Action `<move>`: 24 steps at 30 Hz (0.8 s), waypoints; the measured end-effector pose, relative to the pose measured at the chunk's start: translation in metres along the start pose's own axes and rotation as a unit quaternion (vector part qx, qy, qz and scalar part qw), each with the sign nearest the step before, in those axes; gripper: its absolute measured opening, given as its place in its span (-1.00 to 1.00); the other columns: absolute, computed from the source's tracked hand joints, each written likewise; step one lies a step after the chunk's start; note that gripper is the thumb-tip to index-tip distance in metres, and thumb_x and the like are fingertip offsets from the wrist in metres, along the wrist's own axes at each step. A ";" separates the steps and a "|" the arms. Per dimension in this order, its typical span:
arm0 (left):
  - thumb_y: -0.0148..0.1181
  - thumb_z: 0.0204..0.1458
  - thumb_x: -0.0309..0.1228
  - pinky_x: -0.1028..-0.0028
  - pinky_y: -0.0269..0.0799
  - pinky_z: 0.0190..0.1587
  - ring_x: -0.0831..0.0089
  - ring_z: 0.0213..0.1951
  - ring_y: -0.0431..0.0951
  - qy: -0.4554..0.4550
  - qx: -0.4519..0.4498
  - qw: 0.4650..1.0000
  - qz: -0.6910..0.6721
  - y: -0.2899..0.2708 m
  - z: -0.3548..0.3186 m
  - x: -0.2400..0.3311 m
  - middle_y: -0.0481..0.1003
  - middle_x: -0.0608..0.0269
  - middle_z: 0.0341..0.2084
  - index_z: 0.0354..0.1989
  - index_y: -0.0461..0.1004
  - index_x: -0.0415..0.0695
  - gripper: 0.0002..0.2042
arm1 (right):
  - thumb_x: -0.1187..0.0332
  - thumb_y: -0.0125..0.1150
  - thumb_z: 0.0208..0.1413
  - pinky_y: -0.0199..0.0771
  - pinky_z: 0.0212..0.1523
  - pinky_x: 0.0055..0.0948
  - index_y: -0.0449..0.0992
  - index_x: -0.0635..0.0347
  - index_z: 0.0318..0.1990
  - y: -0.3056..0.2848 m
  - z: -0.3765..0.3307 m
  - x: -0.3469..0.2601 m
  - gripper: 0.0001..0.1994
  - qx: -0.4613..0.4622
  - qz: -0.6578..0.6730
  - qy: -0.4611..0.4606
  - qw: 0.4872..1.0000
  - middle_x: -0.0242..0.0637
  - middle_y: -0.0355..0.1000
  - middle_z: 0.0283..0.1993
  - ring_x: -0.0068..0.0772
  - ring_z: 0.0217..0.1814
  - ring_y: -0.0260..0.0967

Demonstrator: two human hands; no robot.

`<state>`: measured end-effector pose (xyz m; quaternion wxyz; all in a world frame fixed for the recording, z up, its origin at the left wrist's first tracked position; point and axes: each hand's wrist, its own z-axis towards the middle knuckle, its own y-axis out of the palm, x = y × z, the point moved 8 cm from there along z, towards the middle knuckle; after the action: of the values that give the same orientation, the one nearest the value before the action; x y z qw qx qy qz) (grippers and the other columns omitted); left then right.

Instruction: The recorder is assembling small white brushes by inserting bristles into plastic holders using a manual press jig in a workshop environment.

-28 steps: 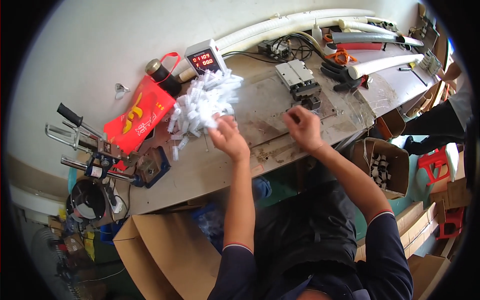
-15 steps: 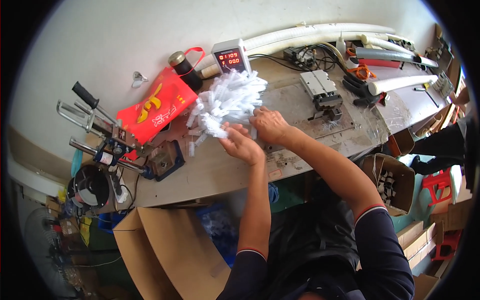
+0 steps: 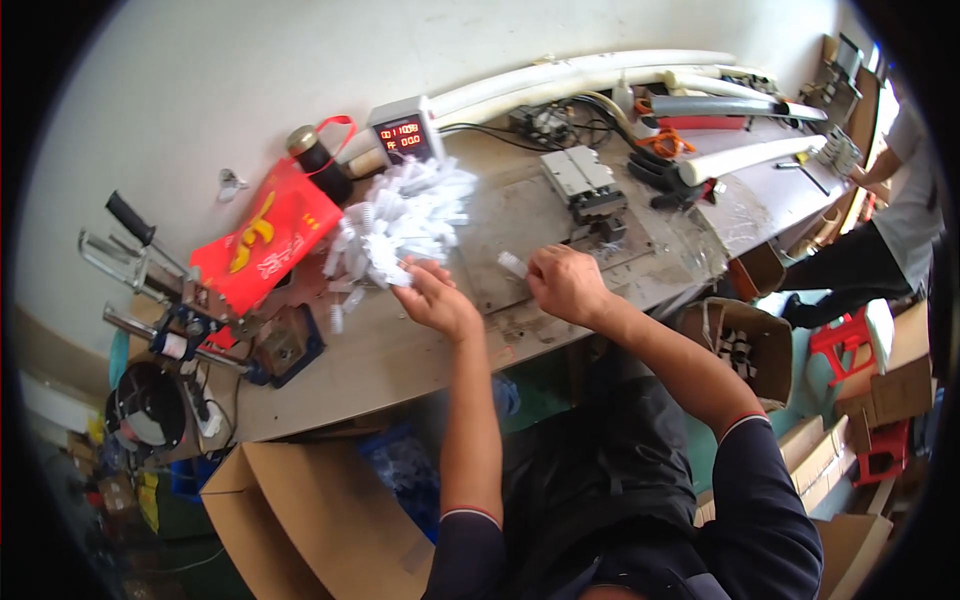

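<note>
Our left hand (image 3: 438, 298) is loosely cupped at the near edge of the white plastic pieces (image 3: 405, 215), heaped within easy reach; we cannot tell whether its fingers grip one. Our right hand (image 3: 568, 285) pinches a single piece (image 3: 511, 264) by its end over the bench (image 3: 380, 368). Beyond, the digital display box (image 3: 402, 135) faces us, presumably for reading.

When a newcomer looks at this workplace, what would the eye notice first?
Probably the bright red bag toward the left of the bench, with the heap of white pieces to its right. The left hand is at the heap's near edge, while the right hand holds a single white piece.
</note>
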<state>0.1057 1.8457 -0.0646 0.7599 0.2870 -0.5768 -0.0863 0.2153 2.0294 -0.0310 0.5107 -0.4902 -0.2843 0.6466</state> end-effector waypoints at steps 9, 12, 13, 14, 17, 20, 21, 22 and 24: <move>-0.08 0.41 -0.39 0.45 0.42 -0.30 0.48 -0.40 0.45 0.154 -0.217 0.940 0.214 0.050 -0.039 0.010 0.53 0.22 -0.35 0.03 0.42 -0.29 -0.76 | 0.25 0.31 -0.03 0.56 -0.23 -0.18 0.66 0.26 -0.39 -0.055 -0.073 0.137 -0.77 0.111 0.180 0.300 0.930 -0.03 0.58 -0.44 -0.03 -0.35 0.59; -0.06 0.42 -0.37 0.46 0.43 -0.30 0.50 -0.41 0.45 0.179 -0.231 0.924 0.248 0.054 -0.043 0.010 0.53 0.24 -0.38 0.02 0.44 -0.27 -0.76 | 0.25 0.31 -0.06 0.56 -0.23 -0.18 0.68 0.25 -0.39 -0.049 -0.066 0.141 -0.77 0.103 0.198 0.311 0.924 -0.05 0.58 -0.46 -0.05 -0.37 0.58; -0.04 0.42 -0.34 0.48 0.42 -0.30 0.54 -0.42 0.44 0.186 -0.226 0.923 0.252 0.053 -0.042 0.011 0.53 0.28 -0.40 0.01 0.46 -0.26 -0.76 | 0.24 0.32 -0.04 0.54 -0.27 -0.23 0.67 0.28 -0.40 -0.051 -0.065 0.140 -0.76 0.122 0.177 0.315 0.924 -0.08 0.57 -0.50 -0.18 -0.42 0.56; -0.04 0.42 -0.34 0.48 0.42 -0.30 0.54 -0.42 0.44 0.185 -0.225 0.923 0.253 0.052 -0.041 0.010 0.53 0.28 -0.40 0.01 0.46 -0.26 -0.76 | 0.24 0.33 -0.03 0.52 -0.32 -0.28 0.66 0.30 -0.41 -0.052 -0.064 0.140 -0.75 0.140 0.156 0.317 0.925 -0.11 0.55 -0.53 -0.31 -0.48 0.54; -0.04 0.42 -0.35 0.47 0.42 -0.30 0.53 -0.42 0.44 0.183 -0.217 0.924 0.257 0.050 -0.039 0.009 0.54 0.27 -0.39 0.02 0.45 -0.26 -0.77 | 0.22 0.33 -0.05 0.53 -0.30 -0.27 0.67 0.27 -0.41 -0.050 -0.062 0.143 -0.74 0.140 0.161 0.343 0.915 -0.12 0.56 -0.53 -0.27 -0.47 0.54; -0.05 0.42 -0.36 0.45 0.45 -0.27 0.52 -0.40 0.47 0.184 -0.221 0.923 0.257 0.052 -0.039 0.008 0.55 0.26 -0.37 0.02 0.45 -0.27 -0.76 | 0.24 0.33 -0.04 0.54 -0.29 -0.27 0.68 0.27 -0.41 -0.049 -0.060 0.143 -0.76 0.151 0.142 0.343 0.916 -0.13 0.57 -0.53 -0.28 -0.46 0.55; -0.06 0.42 -0.36 0.45 0.46 -0.25 0.51 -0.38 0.49 0.190 -0.227 0.920 0.257 0.053 -0.039 0.008 0.55 0.25 -0.36 0.01 0.45 -0.27 -0.76 | 0.24 0.33 -0.04 0.54 -0.29 -0.27 0.68 0.27 -0.41 -0.047 -0.058 0.141 -0.76 0.149 0.142 0.342 0.917 -0.13 0.57 -0.53 -0.28 -0.46 0.55; -0.06 0.42 -0.36 0.44 0.47 -0.23 0.49 -0.37 0.50 0.195 -0.233 0.918 0.256 0.053 -0.039 0.008 0.55 0.25 -0.35 0.01 0.45 -0.27 -0.76 | 0.24 0.32 -0.04 0.54 -0.29 -0.27 0.68 0.26 -0.41 -0.047 -0.057 0.139 -0.77 0.155 0.133 0.345 0.916 -0.14 0.57 -0.52 -0.28 -0.46 0.55; -0.07 0.42 -0.36 0.43 0.48 -0.22 0.48 -0.36 0.52 0.203 -0.232 0.916 0.258 0.053 -0.039 0.008 0.56 0.23 -0.34 0.00 0.44 -0.28 -0.77 | 0.25 0.32 -0.03 0.54 -0.29 -0.27 0.67 0.26 -0.42 -0.046 -0.057 0.137 -0.77 0.161 0.122 0.349 0.915 -0.15 0.58 -0.52 -0.28 -0.45 0.55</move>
<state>0.1336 1.8990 -0.0361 0.9018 -0.0443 -0.4280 0.0414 0.2854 2.1653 -0.0586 0.5665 -0.6265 0.0820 0.5290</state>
